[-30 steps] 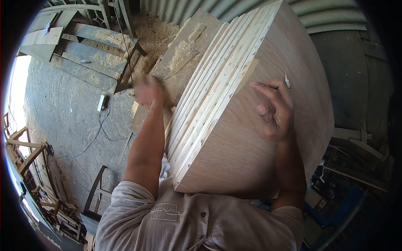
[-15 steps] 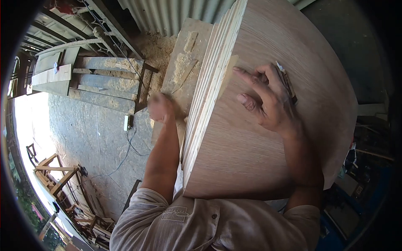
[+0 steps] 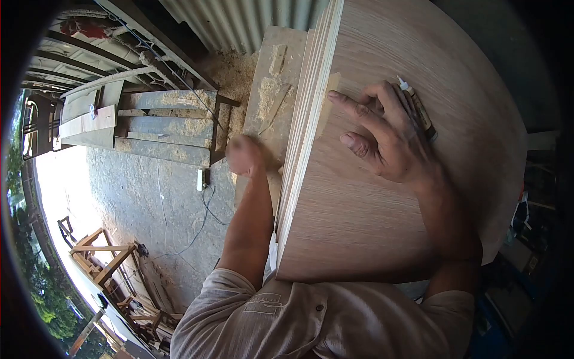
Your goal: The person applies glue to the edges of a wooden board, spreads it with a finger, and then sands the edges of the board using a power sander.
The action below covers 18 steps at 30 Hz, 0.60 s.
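My right hand (image 3: 388,134) is over the top of a stack of curved plywood panels (image 3: 359,239), index finger and thumb stretched out. A small bottle with a white nozzle (image 3: 418,107) lies along the hand's far side, seemingly gripped by the curled other fingers, which are partly hidden. The index fingertip is at a pale tan patch (image 3: 327,107) near the panel's straight edge. My left hand (image 3: 245,154) is left of the stack, above a dusty board (image 3: 248,188); it is blurred, so its fingers cannot be made out.
A slatted wooden bench (image 3: 167,125) with sawdust on it stands at the left. A white power socket (image 3: 201,179) with a blue cable lies on the concrete floor (image 3: 131,197). Wooden frames (image 3: 113,257) stand at lower left. Corrugated metal sheeting (image 3: 233,24) rises behind.
The whole view has shifted, with the scene moving right. My right index finger has slid toward the panel's straight edge, over the tan patch, and more of the bottle shows. My left hand stays beside the stack.
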Available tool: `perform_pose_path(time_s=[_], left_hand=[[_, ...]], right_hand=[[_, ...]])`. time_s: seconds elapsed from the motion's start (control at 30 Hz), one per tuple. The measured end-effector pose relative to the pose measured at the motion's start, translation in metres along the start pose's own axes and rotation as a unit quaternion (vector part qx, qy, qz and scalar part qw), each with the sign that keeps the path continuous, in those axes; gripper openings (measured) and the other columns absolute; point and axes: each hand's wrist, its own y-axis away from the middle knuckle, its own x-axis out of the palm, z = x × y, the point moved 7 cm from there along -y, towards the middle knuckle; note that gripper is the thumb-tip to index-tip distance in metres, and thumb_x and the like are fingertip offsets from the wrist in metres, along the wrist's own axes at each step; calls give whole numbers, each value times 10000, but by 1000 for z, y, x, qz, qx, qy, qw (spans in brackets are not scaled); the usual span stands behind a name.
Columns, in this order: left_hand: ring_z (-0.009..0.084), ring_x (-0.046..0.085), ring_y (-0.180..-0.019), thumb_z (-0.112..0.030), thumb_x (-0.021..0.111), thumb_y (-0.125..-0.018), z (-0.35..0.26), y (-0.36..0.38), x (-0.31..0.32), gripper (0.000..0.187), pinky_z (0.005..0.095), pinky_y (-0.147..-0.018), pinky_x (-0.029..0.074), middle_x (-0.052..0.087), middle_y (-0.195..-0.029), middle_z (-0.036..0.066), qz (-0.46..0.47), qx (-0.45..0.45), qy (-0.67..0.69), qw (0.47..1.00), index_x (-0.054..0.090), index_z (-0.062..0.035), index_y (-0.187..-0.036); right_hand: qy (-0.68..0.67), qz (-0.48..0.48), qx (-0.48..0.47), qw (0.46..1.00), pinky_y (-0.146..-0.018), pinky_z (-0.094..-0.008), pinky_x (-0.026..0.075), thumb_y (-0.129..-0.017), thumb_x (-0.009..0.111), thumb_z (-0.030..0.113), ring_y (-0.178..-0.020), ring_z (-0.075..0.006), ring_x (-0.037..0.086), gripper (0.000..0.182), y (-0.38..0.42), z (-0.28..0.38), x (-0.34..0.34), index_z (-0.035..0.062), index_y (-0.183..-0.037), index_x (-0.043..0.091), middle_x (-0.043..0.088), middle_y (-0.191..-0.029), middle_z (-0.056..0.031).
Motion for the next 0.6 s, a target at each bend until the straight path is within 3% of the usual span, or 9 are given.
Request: perform_pose_path(time_s=[0.1, 0.17, 0.3, 0.37, 0.5, 0.57, 0.6], left_hand=[[337, 532, -1142, -511, 350, -928, -2, 0, 0, 576, 462, -987, 343, 575, -1233, 144, 0, 2, 5, 1000, 565, -80, -1244], [337, 531, -1141, -513, 350, -927, -2, 1, -2, 576, 461, -986, 343, 576, -1230, 142, -3, 2, 5, 1000, 567, -82, -1242], [334, 530, -1138, -509, 351, -923, -3, 1, -3, 567, 460, -986, 345, 574, -1231, 139, 11, 2, 3, 1000, 578, -81, -1219], [333, 529, -1137, -506, 350, -921, -3, 1, -3, 565, 461, -988, 345, 574, -1231, 139, 19, 2, -1, 1000, 582, -80, -1211], [331, 528, -1138, -505, 344, -918, -2, 1, -3, 566, 462, -990, 346, 574, -1230, 138, 18, 6, -6, 1000, 585, -80, -1204], [330, 527, -1140, -505, 342, -918, -3, 2, -3, 568, 463, -990, 346, 574, -1231, 138, 18, 6, -4, 1000, 585, -80, -1206], [329, 525, -1144, -505, 343, -917, -3, 2, -4, 568, 463, -991, 345, 573, -1234, 138, 20, 4, -3, 1000, 583, -80, -1209]], right_hand=[[27, 14, -13, 999, -828, -404, 427, -870, 595, 493, -880, -205, 515, 410, -2, 4, -2, 262, -1199, 675, 521, -946, -51], [55, 46, -76, 995, -837, -400, 429, -873, 595, 486, -879, -204, 512, 428, 1, 16, -1, 229, -1206, 673, 515, -930, -56], [22, 34, -111, 993, -829, -400, 433, -876, 593, 482, -877, -203, 511, 425, 2, 20, -2, 225, -1204, 674, 513, -933, -62], [5, 18, -48, 999, -815, -407, 434, -878, 588, 492, -881, -206, 510, 406, 1, 9, -1, 257, -1196, 678, 518, -941, -67], [16, 9, -13, 1000, -808, -402, 439, -880, 583, 497, -872, -209, 511, 394, -1, 4, 1, 277, -1194, 677, 520, -938, -69], [42, 28, -104, 993, -741, -371, 426, -892, 544, 547, -814, -186, 486, 445, 1, 16, 3, 237, -1169, 702, 492, -905, -84], [43, 27, -105, 993, -741, -371, 426, -892, 544, 547, -814, -186, 486, 445, 1, 16, 1, 237, -1169, 702, 492, -905, -84]])
